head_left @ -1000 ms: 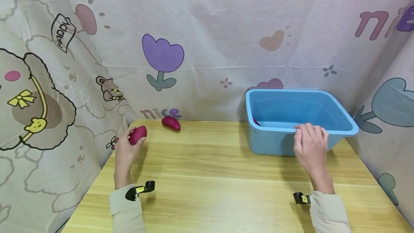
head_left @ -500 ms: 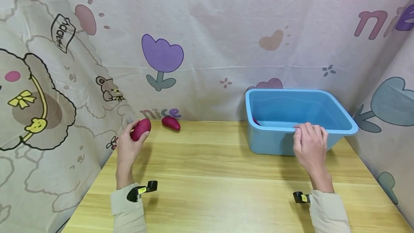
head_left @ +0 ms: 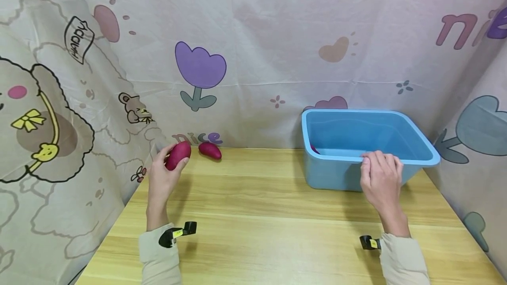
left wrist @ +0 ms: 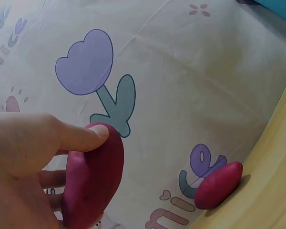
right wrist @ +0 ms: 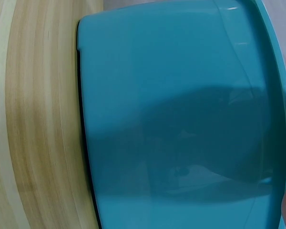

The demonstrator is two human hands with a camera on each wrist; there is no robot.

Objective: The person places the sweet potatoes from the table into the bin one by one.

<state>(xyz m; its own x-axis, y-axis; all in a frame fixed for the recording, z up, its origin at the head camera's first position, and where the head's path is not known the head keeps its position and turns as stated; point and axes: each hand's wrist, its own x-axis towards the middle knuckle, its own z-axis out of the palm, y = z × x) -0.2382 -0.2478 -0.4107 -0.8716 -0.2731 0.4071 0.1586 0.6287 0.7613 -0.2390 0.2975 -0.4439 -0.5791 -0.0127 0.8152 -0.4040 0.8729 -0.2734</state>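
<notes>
Held sweet potato: the dark red sweet potato (head_left: 179, 155) is up in your left hand (head_left: 163, 177), over the back left corner of the tabletop (head_left: 253, 206); your grip covers part of its far side, and its lower end nearly meets the bottom border of the left wrist view
Left fingers: you pinch the sweet potato, thumb laid across its upper end, the others curled behind it with their tips mostly hidden
Second sweet potato: the other root (head_left: 210, 150) lies on the tabletop at the back edge, just right of that corner
Blue bin: the bin (head_left: 336, 173) stands near the back right corner; its front wall hides most of a red piece (head_left: 314, 149) inside, too little showing for you to name it
Right fingers: your right hand (head_left: 381, 179) curls over the bin's front rim, tips out of sight; your wrist camera there catches only a cut-off sliver of it
Backdrop: printed cloth (head_left: 257, 34) rises behind the back edge, its lettering cropped at upper right
</notes>
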